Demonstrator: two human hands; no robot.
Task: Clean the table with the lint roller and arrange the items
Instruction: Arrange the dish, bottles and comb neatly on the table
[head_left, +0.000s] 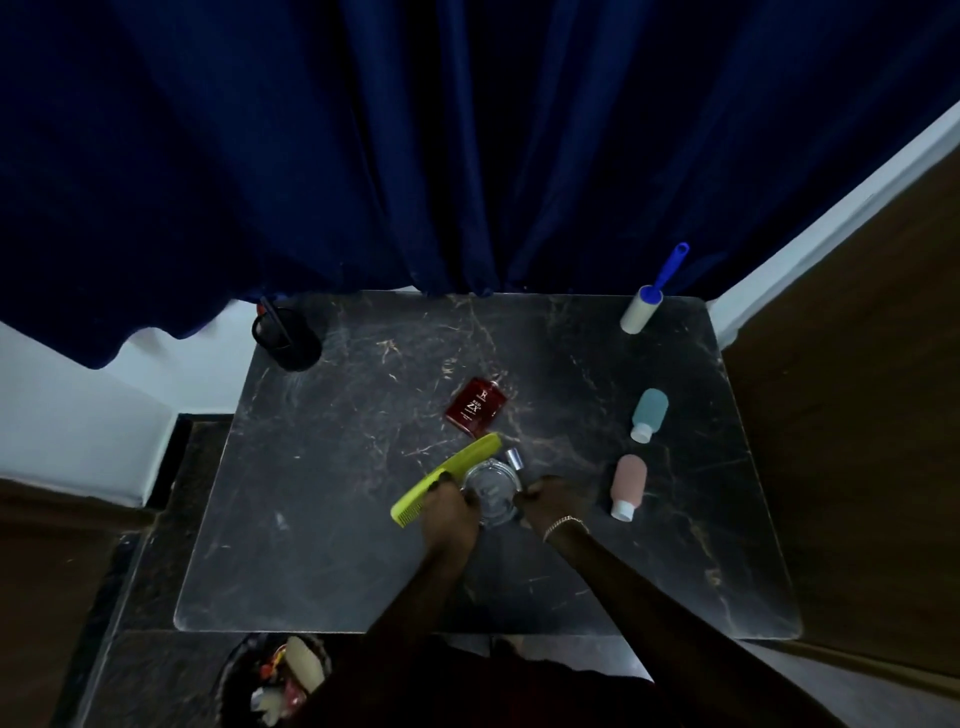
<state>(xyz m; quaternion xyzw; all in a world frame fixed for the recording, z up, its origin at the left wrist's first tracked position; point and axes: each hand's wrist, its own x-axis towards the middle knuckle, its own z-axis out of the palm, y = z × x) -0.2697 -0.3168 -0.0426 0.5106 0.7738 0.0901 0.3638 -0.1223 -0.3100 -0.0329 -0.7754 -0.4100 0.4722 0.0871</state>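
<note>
A lint roller (644, 306) with a blue handle lies at the table's back right corner, far from both hands. A clear glass dish (491, 493) sits near the middle of the dark marble table (322, 545). My left hand (449, 512) rests at the dish's left side, its fingers closed over a yellow-green comb (467, 460) that lies diagonally. My right hand (545, 493) grips the dish's right rim. A small silver cap (514, 458) stands just behind the dish. A red perfume bottle (477, 406) lies flat farther back.
A teal bottle (649, 413) and a pink bottle (627, 486) lie on the right side of the table. A black pen cup (285, 338) stands at the back left corner. A waste bin (280, 680) with rubbish sits below the front edge. A dark blue curtain (467, 145) hangs behind.
</note>
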